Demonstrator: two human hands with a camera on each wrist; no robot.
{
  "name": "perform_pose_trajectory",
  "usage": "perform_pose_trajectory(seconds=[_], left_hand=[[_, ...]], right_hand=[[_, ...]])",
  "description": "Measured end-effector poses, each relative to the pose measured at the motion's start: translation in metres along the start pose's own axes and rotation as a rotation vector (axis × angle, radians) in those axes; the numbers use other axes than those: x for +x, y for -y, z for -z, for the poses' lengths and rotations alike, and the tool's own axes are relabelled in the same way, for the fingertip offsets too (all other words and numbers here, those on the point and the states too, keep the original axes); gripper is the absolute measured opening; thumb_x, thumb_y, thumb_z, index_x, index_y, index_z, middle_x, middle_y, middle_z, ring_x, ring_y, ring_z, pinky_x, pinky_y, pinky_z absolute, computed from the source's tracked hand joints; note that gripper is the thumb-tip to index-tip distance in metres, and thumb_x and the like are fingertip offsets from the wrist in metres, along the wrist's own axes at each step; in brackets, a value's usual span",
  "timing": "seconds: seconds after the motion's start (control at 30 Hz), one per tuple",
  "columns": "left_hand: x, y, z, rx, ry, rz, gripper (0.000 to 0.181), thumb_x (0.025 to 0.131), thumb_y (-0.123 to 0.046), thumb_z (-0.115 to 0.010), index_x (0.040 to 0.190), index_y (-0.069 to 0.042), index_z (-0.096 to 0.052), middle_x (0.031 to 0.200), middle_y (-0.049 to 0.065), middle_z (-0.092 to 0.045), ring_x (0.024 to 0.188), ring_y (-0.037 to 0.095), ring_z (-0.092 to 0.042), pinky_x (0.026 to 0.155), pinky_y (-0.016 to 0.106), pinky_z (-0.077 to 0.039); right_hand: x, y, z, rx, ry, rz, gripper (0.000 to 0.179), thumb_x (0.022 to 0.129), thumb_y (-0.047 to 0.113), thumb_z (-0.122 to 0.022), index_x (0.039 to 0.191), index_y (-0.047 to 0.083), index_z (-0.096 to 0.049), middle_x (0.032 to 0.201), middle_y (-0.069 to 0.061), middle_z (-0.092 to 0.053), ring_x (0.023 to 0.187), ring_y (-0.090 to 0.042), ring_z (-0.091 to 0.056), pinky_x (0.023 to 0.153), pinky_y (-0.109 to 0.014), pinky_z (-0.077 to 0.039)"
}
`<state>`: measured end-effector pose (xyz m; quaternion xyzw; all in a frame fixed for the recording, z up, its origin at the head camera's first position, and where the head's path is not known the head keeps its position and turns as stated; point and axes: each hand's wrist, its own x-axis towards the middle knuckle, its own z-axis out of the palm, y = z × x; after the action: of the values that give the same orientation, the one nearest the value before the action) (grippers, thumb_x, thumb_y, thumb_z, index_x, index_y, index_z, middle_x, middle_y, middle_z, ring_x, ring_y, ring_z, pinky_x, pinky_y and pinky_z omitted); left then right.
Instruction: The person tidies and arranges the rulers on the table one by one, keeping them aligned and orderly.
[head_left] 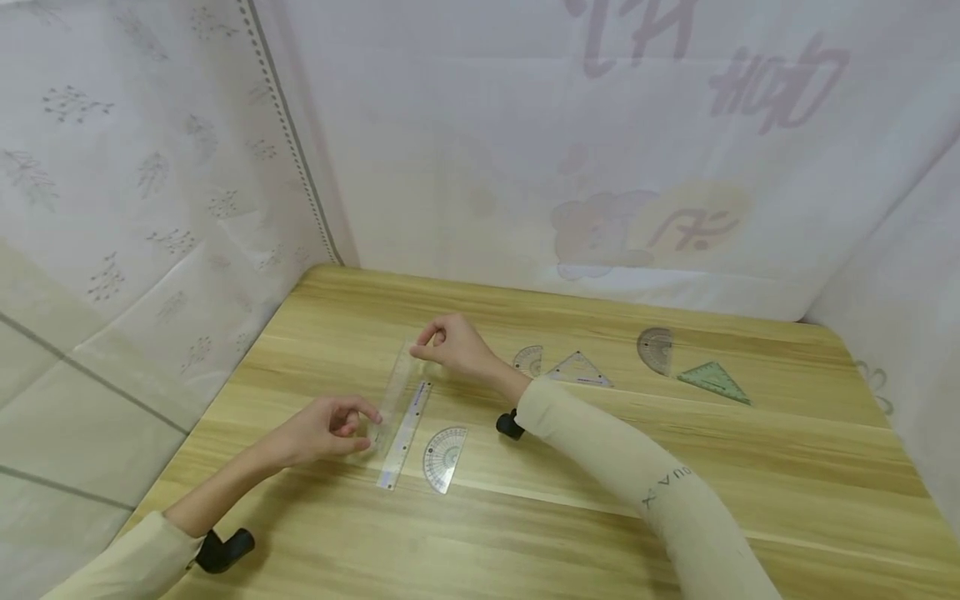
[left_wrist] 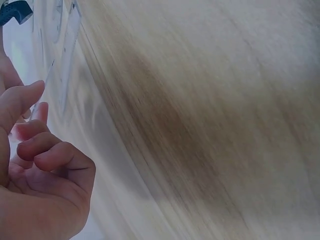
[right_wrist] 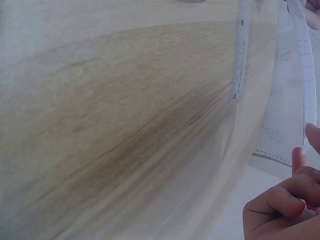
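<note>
Ruler (head_left: 395, 393) is being held by its two ends, spanned between the left hand (head_left: 330, 429) and the right hand (head_left: 459, 346). Its near end is being pinched by the left thumb and forefinger, its far end by the right thumb and forefinger — the middle is being left bare between the two grips. In the right wrist view it is being held up off the table (head_left: 540, 533), against the curtain (right_wrist: 287, 100). Just to its right, the other ruler (head_left: 405, 433) is being borne by the wood, and next to that a protractor (head_left: 445, 460). Past the right wrist, a second protractor (head_left: 529, 359) and a set square (head_left: 579, 369) are being supported, with a grey protractor (head_left: 655, 351) and a green set square (head_left: 715, 382) farther right.

The held ruler is being nearly lost against the grain — it is see-through, and its marks cannot be read from the head view. In the left wrist view it is being shown almost edge-on, as a thin sliver, partly being covered by the left fingers. There the right hand is being cropped by the frame's left side; in the right wrist view the left hand is being cut off at the top corner, and the right hand at the right edge.
</note>
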<state>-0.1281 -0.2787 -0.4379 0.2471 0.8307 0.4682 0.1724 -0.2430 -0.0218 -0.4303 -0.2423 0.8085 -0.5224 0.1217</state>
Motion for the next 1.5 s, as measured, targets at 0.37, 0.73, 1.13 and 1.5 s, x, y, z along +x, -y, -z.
perform_pose_trajectory(seconds=[0.37, 0.73, 1.13, 1.5], left_hand=[[-0.001, 0.002, 0.002, 0.001, 0.009, 0.016, 0.024, 0.086, 0.002, -0.078, 0.107, 0.005, -0.067, 0.072, -0.002, -0.045, 0.064, 0.007, -0.042, 0.057, 0.024, -0.037], [-0.004, 0.005, -0.001, 0.141, 0.044, 0.064, 0.023, 0.084, -0.006, -0.082, 0.102, -0.001, -0.068, 0.072, -0.005, -0.048, 0.064, 0.007, -0.045, 0.06, 0.024, -0.04], [-0.005, -0.005, -0.004, 0.199, 0.02, 0.139, 0.026, 0.078, -0.006, -0.087, 0.094, -0.005, -0.067, 0.072, -0.005, -0.049, 0.062, 0.007, -0.045, 0.059, 0.025, -0.041], [-0.007, -0.004, -0.007, 0.178, 0.033, 0.126, 0.026, 0.08, -0.006, -0.086, 0.093, -0.004, -0.064, 0.071, -0.003, -0.05, 0.063, 0.007, -0.046, 0.06, 0.024, -0.042]], right_hand=[[0.004, -0.003, -0.004, -0.053, 0.044, -0.032, 0.016, 0.09, 0.014, -0.081, 0.085, 0.004, -0.069, 0.055, 0.002, -0.045, 0.047, -0.007, -0.036, 0.046, -0.022, -0.031], [0.007, -0.007, -0.016, -0.295, 0.103, -0.127, 0.022, 0.09, 0.031, -0.081, 0.081, 0.014, -0.069, 0.073, 0.004, -0.061, 0.054, -0.009, -0.046, 0.047, -0.023, -0.036], [0.007, -0.001, -0.019, -0.411, 0.172, -0.093, 0.022, 0.092, 0.032, -0.078, 0.083, 0.014, -0.068, 0.08, 0.003, -0.062, 0.061, -0.01, -0.049, 0.051, -0.023, -0.04], [0.011, -0.001, -0.025, -0.48, 0.188, -0.086, 0.021, 0.093, 0.034, -0.076, 0.089, 0.014, -0.07, 0.085, 0.006, -0.065, 0.073, -0.014, -0.057, 0.063, -0.029, -0.047]])
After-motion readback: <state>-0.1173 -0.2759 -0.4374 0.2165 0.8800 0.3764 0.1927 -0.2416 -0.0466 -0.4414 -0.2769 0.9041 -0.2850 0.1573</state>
